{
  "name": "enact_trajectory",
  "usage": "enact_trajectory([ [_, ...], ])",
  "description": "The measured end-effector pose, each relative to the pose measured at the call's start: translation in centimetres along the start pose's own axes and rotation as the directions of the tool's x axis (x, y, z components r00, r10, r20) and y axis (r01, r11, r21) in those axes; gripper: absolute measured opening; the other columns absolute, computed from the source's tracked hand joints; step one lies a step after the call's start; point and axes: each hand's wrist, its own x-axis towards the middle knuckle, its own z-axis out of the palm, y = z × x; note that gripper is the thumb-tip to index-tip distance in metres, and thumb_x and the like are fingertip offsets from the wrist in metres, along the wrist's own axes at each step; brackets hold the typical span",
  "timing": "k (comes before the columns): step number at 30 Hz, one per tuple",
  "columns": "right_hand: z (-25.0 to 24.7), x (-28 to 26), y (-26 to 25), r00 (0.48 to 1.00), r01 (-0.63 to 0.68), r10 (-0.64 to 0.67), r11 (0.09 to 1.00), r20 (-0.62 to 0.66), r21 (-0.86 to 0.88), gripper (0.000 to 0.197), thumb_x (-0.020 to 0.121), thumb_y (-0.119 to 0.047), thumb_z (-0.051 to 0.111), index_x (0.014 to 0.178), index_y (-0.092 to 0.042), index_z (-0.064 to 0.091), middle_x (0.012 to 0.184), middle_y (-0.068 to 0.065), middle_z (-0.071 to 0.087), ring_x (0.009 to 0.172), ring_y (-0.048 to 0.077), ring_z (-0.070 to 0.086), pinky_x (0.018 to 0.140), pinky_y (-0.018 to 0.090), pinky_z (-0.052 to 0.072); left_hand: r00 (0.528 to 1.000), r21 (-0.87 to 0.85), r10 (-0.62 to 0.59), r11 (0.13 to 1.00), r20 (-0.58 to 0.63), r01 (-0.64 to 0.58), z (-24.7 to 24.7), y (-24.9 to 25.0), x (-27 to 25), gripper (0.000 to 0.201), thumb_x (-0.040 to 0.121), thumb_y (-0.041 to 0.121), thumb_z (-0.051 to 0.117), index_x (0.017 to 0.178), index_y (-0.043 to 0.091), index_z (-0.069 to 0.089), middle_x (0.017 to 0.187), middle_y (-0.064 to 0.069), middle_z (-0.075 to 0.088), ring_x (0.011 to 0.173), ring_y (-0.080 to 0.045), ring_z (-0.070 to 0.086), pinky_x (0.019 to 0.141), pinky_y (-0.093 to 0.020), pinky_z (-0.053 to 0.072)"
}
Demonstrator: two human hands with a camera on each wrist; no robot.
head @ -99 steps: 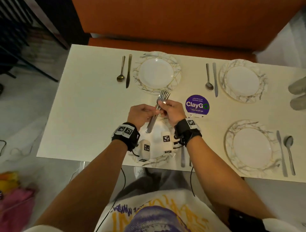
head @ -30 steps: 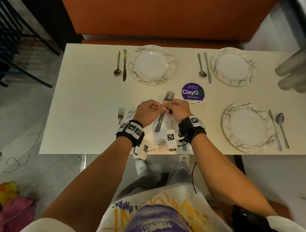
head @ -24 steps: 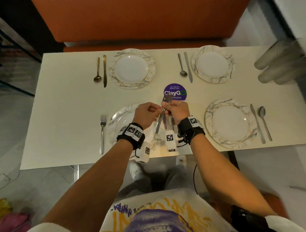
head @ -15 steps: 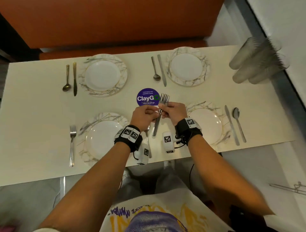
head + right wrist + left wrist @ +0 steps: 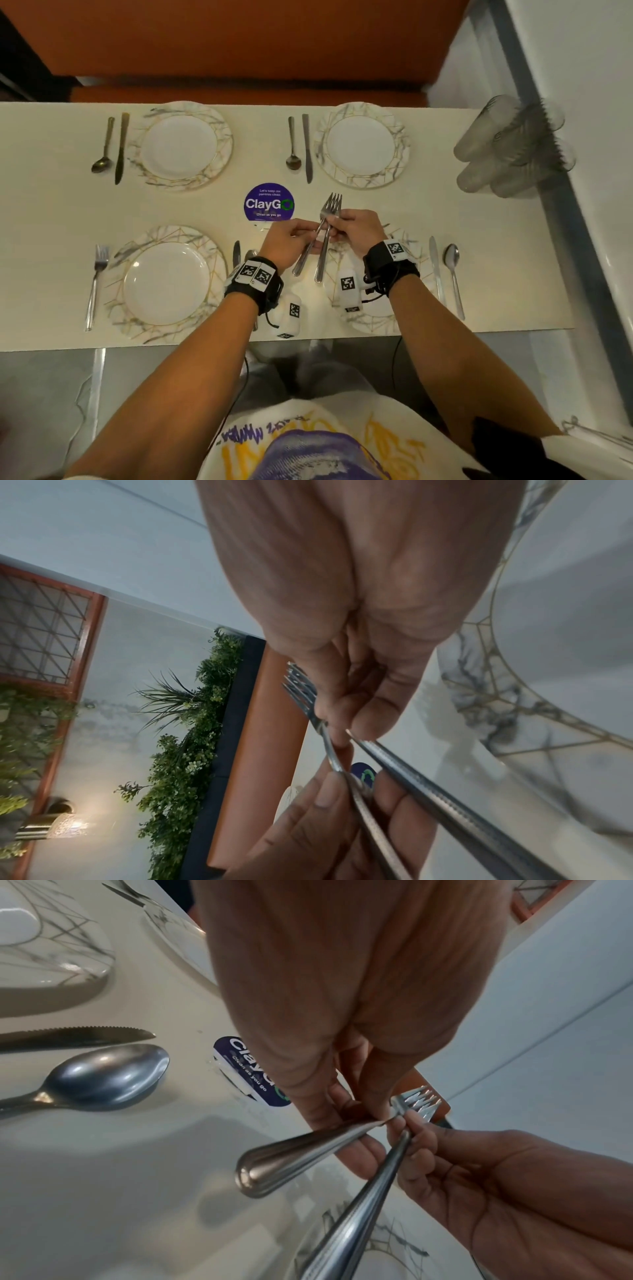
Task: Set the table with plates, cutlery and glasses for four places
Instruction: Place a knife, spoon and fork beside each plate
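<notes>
A: What is different now from some seconds ago?

B: One fork [image 5: 94, 284] now lies on the table [image 5: 51, 205], just left of the near-left plate [image 5: 168, 284]; it was not there before. The hands have moved to the right, and they are now above the left rim of the near-right plate [image 5: 380, 323].

A: And what do the hands hold?

B: The left hand [image 5: 287, 240] pinches one handle of the held forks [image 5: 330, 207], and the right hand [image 5: 356, 233] is closed around the other. The tines are together, but the two handles now spread apart. I think one fork is being separated for this place, which has only a knife [image 5: 435, 267] and a spoon [image 5: 452, 274] on its right.

A: So how much of the task remains?

B: By my judgement, forks for three places, then all the glasses.

A: Is there something in the plates?

B: No. The four plates, also the far-left plate [image 5: 180, 145] and the far-right plate [image 5: 361, 145], have nothing on them. The glasses [image 5: 510, 150] are grouped at the far right edge and look empty, as far as I can tell.
</notes>
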Motion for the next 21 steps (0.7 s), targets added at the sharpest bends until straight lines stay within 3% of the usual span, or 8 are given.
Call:
enact_trajectory([
  [5, -0.3, -0.5, 0.6, 1.000, -0.004, 0.004, 1.000, -0.011, -0.009, 0.014, 0.095, -0.001, 0.063, 0.101, 0.010, 0.070, 0.080, 0.015, 0.072, 0.057, 0.013, 0.061, 0.059, 0.026, 0.058, 0.998, -0.039, -0.052, 0.998, -0.038, 0.051, 0.5, -0.4, -0.4, 0.015, 0.101, 0.000, 0.060, 0.112, 0.004, 0.069, 0.095, -0.014, 0.076, 0.080, -0.022, 0.078, 0.074, -0.025, 0.062],
  [11, -1.0, -1.7, 1.3, 0.996, -0.007, 0.005, 1.000, -0.090, -0.021, 0.011, 0.094, -0.008, 0.066, 0.092, -0.001, 0.074, 0.084, 0.019, 0.076, 0.062, 0.018, 0.063, 0.072, 0.040, 0.062, 0.983, -0.116, -0.156, 0.983, -0.098, 0.144, 0.1, -2.0, -1.3, 0.015, 0.102, 0.009, 0.061, 0.112, 0.002, 0.069, 0.091, -0.016, 0.074, 0.085, -0.031, 0.075, 0.084, -0.041, 0.064],
  [14, -1.4, -2.4, 2.0, 0.993, -0.014, 0.014, 1.000, -0.114, 0.003, 0.010, 0.094, -0.007, 0.066, 0.094, 0.000, 0.073, 0.081, 0.018, 0.075, 0.060, 0.019, 0.064, 0.065, 0.035, 0.059, 0.981, 0.040, -0.160, 0.985, -0.111, 0.165, 0.1, -3.6, -1.9, 0.016, 0.100, 0.018, 0.065, 0.111, 0.009, 0.073, 0.097, -0.008, 0.076, 0.086, -0.023, 0.074, 0.075, -0.033, 0.062],
  [17, -1.8, -3.4, 2.6, 0.990, -0.012, 0.012, 1.000, -0.141, 0.005, 0.010, 0.094, -0.005, 0.065, 0.094, 0.003, 0.070, 0.080, 0.019, 0.075, 0.059, 0.020, 0.064, 0.061, 0.032, 0.057, 0.977, 0.133, -0.178, 0.972, -0.116, 0.193, 0.5, -5.4, -2.7, 0.014, 0.099, 0.016, 0.067, 0.107, 0.009, 0.075, 0.099, -0.005, 0.077, 0.075, -0.012, 0.070, 0.063, -0.022, 0.052],
  [19, -2.1, -3.9, 3.1, 0.987, -0.015, 0.014, 1.000, -0.159, -0.006, 0.010, 0.094, -0.006, 0.065, 0.095, 0.003, 0.070, 0.081, 0.018, 0.076, 0.060, 0.020, 0.065, 0.061, 0.031, 0.057, 0.969, 0.162, -0.215, 0.959, -0.124, 0.234, 0.7, -6.5, -3.2, 0.011, 0.096, 0.016, 0.071, 0.102, 0.009, 0.077, 0.096, -0.008, 0.078, 0.073, -0.014, 0.070, 0.067, -0.028, 0.058],
  [21, -2.4, -4.5, 3.6, 0.987, -0.014, 0.012, 1.000, -0.162, -0.014, 0.011, 0.095, -0.007, 0.065, 0.094, 0.002, 0.071, 0.083, 0.018, 0.076, 0.062, 0.021, 0.065, 0.061, 0.032, 0.057, 0.961, 0.164, -0.246, 0.950, -0.127, 0.265, 1.0, -7.2, -3.3, 0.005, 0.091, 0.016, 0.077, 0.090, 0.011, 0.078, 0.086, -0.010, 0.079, 0.073, -0.020, 0.073, 0.078, -0.040, 0.065],
])
